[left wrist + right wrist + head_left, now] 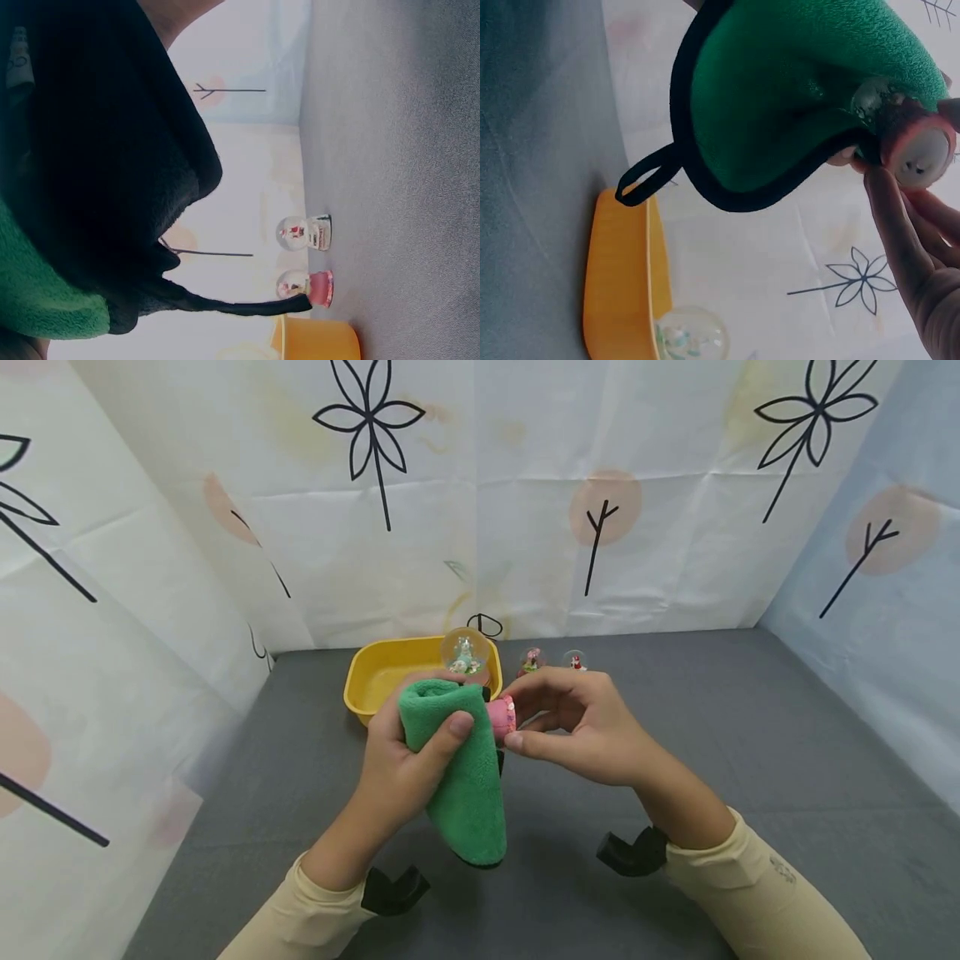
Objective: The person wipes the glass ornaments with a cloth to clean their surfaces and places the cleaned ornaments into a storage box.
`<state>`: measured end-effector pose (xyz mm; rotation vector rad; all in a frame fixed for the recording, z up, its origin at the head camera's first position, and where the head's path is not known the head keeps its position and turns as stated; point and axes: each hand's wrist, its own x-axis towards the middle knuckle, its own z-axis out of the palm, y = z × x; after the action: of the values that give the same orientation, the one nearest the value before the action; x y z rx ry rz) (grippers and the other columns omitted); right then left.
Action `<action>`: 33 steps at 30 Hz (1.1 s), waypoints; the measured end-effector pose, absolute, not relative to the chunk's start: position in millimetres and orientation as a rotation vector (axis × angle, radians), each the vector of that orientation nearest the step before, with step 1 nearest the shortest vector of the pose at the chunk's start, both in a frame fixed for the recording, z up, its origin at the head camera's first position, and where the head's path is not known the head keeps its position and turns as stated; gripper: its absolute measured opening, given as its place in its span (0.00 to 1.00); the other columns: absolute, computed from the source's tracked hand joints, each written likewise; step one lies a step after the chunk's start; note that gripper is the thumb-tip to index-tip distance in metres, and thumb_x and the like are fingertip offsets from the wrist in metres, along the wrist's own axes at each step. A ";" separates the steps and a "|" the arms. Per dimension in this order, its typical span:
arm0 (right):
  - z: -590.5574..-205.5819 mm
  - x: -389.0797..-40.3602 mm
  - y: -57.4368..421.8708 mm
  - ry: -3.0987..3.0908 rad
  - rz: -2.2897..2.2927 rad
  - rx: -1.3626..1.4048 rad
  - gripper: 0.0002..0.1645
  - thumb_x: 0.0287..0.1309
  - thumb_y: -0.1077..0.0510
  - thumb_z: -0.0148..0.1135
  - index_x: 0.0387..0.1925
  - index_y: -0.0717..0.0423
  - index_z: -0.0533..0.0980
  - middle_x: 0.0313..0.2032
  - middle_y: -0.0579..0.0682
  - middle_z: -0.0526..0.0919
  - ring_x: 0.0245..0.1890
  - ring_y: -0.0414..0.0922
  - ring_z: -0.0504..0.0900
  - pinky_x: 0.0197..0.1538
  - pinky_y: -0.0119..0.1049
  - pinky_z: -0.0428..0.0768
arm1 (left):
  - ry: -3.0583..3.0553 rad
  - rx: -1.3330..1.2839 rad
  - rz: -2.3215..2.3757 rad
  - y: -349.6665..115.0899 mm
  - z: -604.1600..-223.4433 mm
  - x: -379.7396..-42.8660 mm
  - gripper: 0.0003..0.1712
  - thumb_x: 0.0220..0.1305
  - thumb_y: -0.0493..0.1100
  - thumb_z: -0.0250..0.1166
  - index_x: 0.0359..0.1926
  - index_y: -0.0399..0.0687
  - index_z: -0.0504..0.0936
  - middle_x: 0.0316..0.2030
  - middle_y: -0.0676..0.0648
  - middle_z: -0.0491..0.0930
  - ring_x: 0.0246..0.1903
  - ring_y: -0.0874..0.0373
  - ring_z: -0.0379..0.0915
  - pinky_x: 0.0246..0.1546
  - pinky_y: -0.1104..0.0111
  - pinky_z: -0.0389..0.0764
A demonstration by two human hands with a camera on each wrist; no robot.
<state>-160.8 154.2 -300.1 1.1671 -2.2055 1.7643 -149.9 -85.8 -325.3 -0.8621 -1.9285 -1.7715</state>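
Above the table (750, 718), the left grip (401, 764) is clamped on the green cloth (468, 789) and the right grip (588, 727) pinches the snow globe (896, 129) by its pink base (499, 720), so I'd turn that base gently while the cloth lightly hugs the clear dome (869, 99).

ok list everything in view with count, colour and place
Table: one, grey, below
Backdrop: three sides, pale, around table
Tub: one, yellow, on table
Tub globe: one, clear dome, in tub
Pink-based globe: one, pink, right of tub
White-based globe: one, white, farther right
Cloth: one, green, black-edged, above table
Held globe: one, pink base, against cloth
Sleeves: two, cream, on arms
Wrist pieces: two, black, at wrists
Left hand: one, bare, gripping cloth
Right hand: one, bare, pinching held globe
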 end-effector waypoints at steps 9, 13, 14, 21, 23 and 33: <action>-304.0 -164.4 154.8 -2.052 1.797 1.078 0.18 0.60 0.76 0.68 0.53 0.73 0.81 0.46 0.45 0.89 0.43 0.42 0.90 0.46 0.36 0.90 | -1.917 -0.785 -1.803 -89.0 -323.4 -151.9 0.27 0.79 0.56 0.61 0.62 0.38 0.80 0.49 0.50 0.85 0.38 0.56 0.80 0.38 0.68 0.85; -304.8 -167.5 154.4 -1.965 1.783 1.018 0.13 0.66 0.74 0.63 0.51 0.75 0.81 0.48 0.43 0.89 0.42 0.39 0.90 0.45 0.31 0.88 | -1.887 -0.764 -1.821 -90.5 -322.3 -152.5 0.24 0.80 0.52 0.60 0.61 0.37 0.80 0.48 0.50 0.85 0.34 0.58 0.80 0.34 0.68 0.85; -304.4 -168.2 154.4 -1.953 1.782 0.998 0.13 0.68 0.73 0.61 0.51 0.75 0.81 0.47 0.43 0.89 0.42 0.39 0.90 0.45 0.30 0.88 | -1.880 -0.760 -1.824 -90.9 -322.0 -152.5 0.22 0.80 0.50 0.60 0.61 0.37 0.80 0.47 0.49 0.84 0.33 0.58 0.80 0.33 0.68 0.85; -301.5 -169.5 154.1 -1.965 1.875 0.983 0.17 0.75 0.70 0.50 0.60 0.71 0.73 0.47 0.50 0.83 0.36 0.41 0.90 0.34 0.34 0.88 | -1.877 -0.750 -1.841 -91.9 -322.5 -152.9 0.20 0.80 0.50 0.61 0.60 0.39 0.80 0.46 0.50 0.84 0.33 0.58 0.80 0.33 0.68 0.84; -302.0 -169.6 153.8 -1.971 1.907 1.041 0.18 0.78 0.69 0.48 0.64 0.66 0.71 0.46 0.52 0.82 0.36 0.44 0.91 0.32 0.38 0.89 | -1.879 -0.748 -1.831 -91.8 -322.7 -152.7 0.20 0.79 0.49 0.61 0.60 0.39 0.80 0.47 0.50 0.84 0.34 0.58 0.79 0.34 0.68 0.84; -301.6 -166.3 152.1 -2.049 1.887 1.078 0.24 0.74 0.67 0.62 0.67 0.61 0.68 0.47 0.50 0.82 0.34 0.44 0.84 0.31 0.35 0.85 | -1.890 -0.735 -1.825 -91.3 -323.3 -153.2 0.20 0.80 0.48 0.60 0.60 0.38 0.80 0.49 0.49 0.83 0.37 0.58 0.80 0.35 0.69 0.84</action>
<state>-166.3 152.1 -301.6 1.0781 -2.0493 1.8874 -153.2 -91.3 -323.3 -0.7346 -1.8897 -1.8249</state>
